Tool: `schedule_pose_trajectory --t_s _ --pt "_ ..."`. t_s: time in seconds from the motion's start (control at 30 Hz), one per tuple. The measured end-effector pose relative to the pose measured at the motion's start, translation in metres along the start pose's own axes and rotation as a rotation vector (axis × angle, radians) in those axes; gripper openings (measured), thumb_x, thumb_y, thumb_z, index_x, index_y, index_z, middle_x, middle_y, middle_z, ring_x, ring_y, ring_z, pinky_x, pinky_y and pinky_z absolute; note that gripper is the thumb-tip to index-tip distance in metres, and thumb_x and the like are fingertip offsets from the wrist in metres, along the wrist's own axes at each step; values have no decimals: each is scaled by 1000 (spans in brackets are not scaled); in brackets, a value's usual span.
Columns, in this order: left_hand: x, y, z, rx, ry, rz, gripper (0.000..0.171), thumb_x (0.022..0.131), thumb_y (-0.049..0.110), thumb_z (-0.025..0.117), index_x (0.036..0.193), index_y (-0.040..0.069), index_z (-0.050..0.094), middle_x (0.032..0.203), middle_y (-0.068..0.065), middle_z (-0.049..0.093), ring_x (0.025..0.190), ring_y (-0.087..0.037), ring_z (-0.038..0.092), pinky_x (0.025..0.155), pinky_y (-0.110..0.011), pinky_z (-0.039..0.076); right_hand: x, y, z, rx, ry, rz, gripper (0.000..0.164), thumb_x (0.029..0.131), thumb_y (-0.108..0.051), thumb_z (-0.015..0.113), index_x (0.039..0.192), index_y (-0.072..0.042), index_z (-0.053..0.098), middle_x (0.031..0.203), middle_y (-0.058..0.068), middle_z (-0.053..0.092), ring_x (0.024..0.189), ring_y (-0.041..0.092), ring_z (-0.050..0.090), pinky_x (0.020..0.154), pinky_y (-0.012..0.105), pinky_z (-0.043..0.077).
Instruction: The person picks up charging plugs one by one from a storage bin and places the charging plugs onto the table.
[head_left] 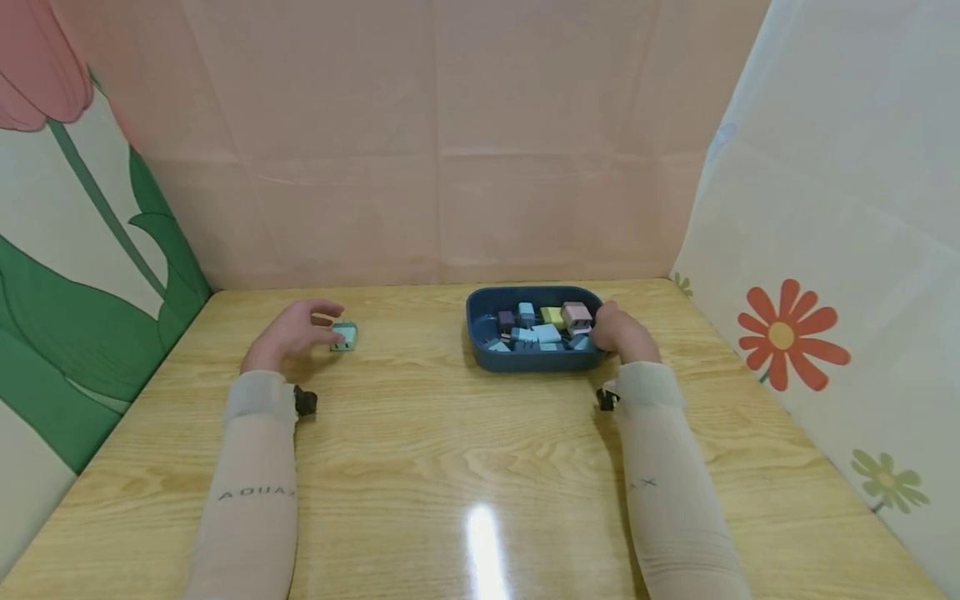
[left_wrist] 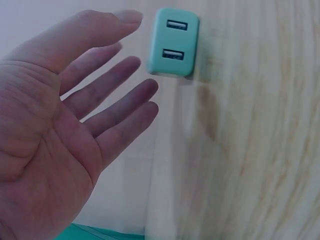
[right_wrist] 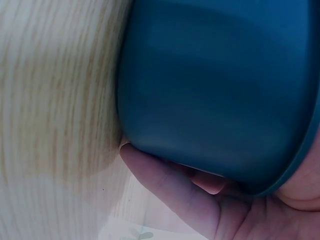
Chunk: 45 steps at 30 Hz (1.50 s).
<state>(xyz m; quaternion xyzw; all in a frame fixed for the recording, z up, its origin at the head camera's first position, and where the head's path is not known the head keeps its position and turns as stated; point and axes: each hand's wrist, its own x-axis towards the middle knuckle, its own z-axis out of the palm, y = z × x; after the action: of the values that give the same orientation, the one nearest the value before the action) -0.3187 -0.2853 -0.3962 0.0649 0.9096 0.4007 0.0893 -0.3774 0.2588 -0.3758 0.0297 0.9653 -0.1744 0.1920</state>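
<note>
A mint-green USB wall charger (left_wrist: 173, 42) with two ports lies on the table at the left. My left hand (head_left: 292, 329) is just left of it. In the left wrist view the fingers (left_wrist: 122, 112) are loosely spread and the thumb reaches toward the charger, with a gap between. My right hand (head_left: 621, 330) grips the right end of a dark blue plastic bin (head_left: 536, 361). The right wrist view has the thumb (right_wrist: 165, 185) along the bin's outer wall and the palm at its rim; the other fingers are mostly hidden. Several chargers, light blue (head_left: 547, 333), pink (head_left: 576, 315) and yellow, lie in the bin.
The wooden table (head_left: 442, 450) runs back to a plain pinkish backdrop (head_left: 435, 150). Cloths with printed flowers (head_left: 780, 336) stand at both sides. A small dark wrist camera (head_left: 305, 402) sticks out at the left sleeve cuff, and another at the right cuff.
</note>
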Motion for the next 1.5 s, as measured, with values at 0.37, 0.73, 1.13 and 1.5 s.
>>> schedule_pose_trajectory --t_s 0.37,0.73,1.13,1.5 --pt "-3 26 -3 36 37 63 60 106 20 72 159 4 50 167 -23 48 156 -48 45 129 -64 38 4 0 -1 7 5 4 66 109 -3 43 158 23 9 133 38 52 88 29 62 66 30 54" --pt "-2 64 4 120 43 148 54 106 22 70 156 6 56 163 -19 55 152 -46 50 126 -64 42 10 4 2 -10 -11 12 68 110 -4 41 161 22 3 144 40 47 103 36 61 71 33 53" --pt "3 111 38 189 -30 256 53 103 21 74 152 5 60 159 -16 61 149 -42 55 124 -59 47 10 4 2 -2 3 16 63 109 -4 41 158 22 11 136 37 51 97 34 61 70 33 53" --pt "9 138 68 275 -79 288 57 106 42 70 152 11 62 157 -10 64 147 -35 58 124 -55 48 7 3 1 -14 -1 2 70 110 -5 41 160 23 1 147 42 46 106 37 61 74 35 54"
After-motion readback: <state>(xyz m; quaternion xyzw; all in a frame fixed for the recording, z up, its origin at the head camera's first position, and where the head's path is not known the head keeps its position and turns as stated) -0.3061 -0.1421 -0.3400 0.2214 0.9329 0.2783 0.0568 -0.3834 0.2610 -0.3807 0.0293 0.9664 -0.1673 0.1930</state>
